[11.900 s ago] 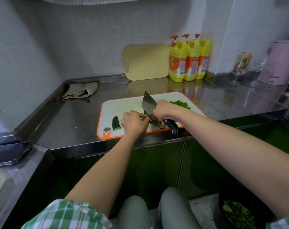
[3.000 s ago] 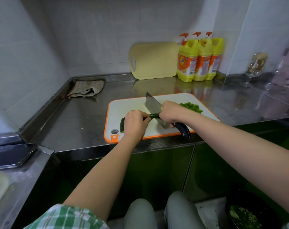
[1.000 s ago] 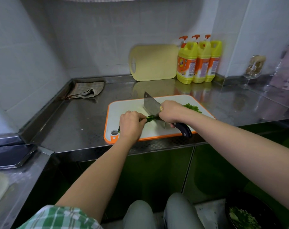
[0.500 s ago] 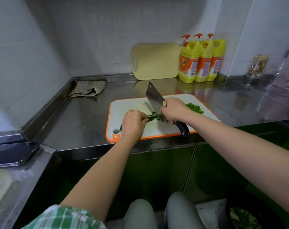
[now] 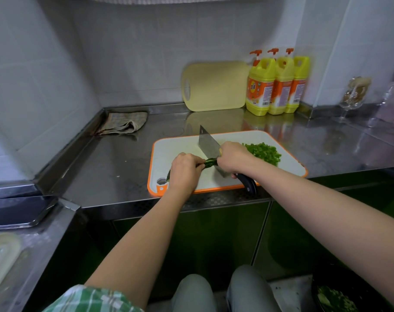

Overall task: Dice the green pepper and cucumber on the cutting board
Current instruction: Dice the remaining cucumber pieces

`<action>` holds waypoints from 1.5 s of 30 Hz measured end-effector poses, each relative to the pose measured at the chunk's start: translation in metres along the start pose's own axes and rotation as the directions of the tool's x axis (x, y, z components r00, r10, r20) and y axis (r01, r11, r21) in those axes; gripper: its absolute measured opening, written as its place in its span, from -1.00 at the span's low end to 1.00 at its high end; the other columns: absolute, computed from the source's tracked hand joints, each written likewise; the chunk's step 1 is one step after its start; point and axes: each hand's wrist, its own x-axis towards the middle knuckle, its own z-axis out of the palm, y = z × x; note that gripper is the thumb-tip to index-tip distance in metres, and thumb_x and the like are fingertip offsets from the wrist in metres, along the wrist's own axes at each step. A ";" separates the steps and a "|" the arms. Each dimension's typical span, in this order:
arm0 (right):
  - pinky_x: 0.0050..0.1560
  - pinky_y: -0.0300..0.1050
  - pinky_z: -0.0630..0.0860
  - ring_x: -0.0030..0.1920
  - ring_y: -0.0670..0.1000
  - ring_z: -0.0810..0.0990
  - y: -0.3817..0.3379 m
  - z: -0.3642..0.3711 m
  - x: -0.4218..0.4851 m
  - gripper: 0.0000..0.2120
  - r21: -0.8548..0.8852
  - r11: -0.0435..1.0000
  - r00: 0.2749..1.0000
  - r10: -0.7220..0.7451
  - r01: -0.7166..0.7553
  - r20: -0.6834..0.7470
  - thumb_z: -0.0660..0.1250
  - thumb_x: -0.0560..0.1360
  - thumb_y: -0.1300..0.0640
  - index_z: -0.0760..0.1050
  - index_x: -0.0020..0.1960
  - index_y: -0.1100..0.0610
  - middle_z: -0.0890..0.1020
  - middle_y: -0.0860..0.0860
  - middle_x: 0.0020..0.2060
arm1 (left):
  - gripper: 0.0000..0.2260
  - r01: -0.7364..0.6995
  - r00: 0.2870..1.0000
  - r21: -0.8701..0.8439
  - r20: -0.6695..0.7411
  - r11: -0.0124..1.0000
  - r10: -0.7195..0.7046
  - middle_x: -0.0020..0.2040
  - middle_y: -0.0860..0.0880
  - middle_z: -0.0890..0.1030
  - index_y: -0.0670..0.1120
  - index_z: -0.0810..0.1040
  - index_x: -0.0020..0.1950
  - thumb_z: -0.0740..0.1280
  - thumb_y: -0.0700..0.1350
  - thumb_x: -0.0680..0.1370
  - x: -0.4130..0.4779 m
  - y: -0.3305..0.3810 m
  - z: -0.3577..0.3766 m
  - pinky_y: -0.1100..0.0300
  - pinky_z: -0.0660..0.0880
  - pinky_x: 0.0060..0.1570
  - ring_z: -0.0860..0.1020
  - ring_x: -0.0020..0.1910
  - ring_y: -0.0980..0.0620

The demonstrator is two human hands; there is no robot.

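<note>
A white cutting board (image 5: 175,149) with an orange rim lies on the steel counter. My left hand (image 5: 184,171) curls over dark green cucumber strips (image 5: 210,162) and holds them down on the board; most of their length is hidden under the hand. My right hand (image 5: 233,159) grips a cleaver (image 5: 208,146) by its black handle, the blade standing on the strips just right of my left fingers. A heap of diced green pieces (image 5: 263,153) lies on the board's right part, behind my right hand.
A folded cloth (image 5: 123,123) lies at the back left. A yellow board (image 5: 215,85) leans on the wall beside three yellow detergent bottles (image 5: 278,84). A stemmed glass (image 5: 353,93) stands far right. A dark bowl of green pieces (image 5: 333,298) sits on the floor, lower right.
The cleaver was raised half a second ago and has come down onto the cucumber strips. My left hand still holds the strips in the same spot.
</note>
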 end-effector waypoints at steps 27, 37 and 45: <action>-0.50 -0.23 0.42 -0.54 0.04 0.56 0.006 -0.011 -0.006 -0.86 0.047 0.998 0.998 -0.028 0.030 -0.051 0.16 0.56 0.22 0.41 -0.15 0.20 0.59 0.15 -0.37 | -0.83 0.035 0.999 -0.008 0.013 0.999 -0.035 0.01 -0.08 0.69 -0.09 0.69 0.10 0.38 -0.13 0.54 0.001 0.004 -0.004 0.08 0.40 0.00 0.54 0.04 -0.10; -0.25 -0.06 0.59 -0.32 0.15 0.65 -0.007 -0.007 -0.010 -0.83 -0.077 0.997 0.998 0.014 -0.009 0.066 0.29 0.41 0.40 0.56 -0.02 0.32 0.62 0.16 -0.36 | -0.83 0.028 0.999 -0.008 0.019 1.000 -0.028 0.01 -0.10 0.69 -0.09 0.69 0.11 0.38 -0.14 0.55 -0.001 0.005 -0.004 0.05 0.43 0.01 0.52 0.04 -0.11; -0.55 -0.24 0.38 -0.56 0.04 0.53 0.005 -0.006 -0.007 -0.80 0.084 0.996 0.996 -0.019 0.026 -0.087 0.16 0.56 0.25 0.34 -0.24 0.17 0.54 0.13 -0.36 | -0.82 0.020 1.000 0.012 0.010 1.000 -0.020 0.00 -0.09 0.61 -0.09 0.69 0.11 0.39 -0.14 0.54 -0.001 0.005 -0.007 0.19 0.29 -0.08 0.51 0.03 -0.09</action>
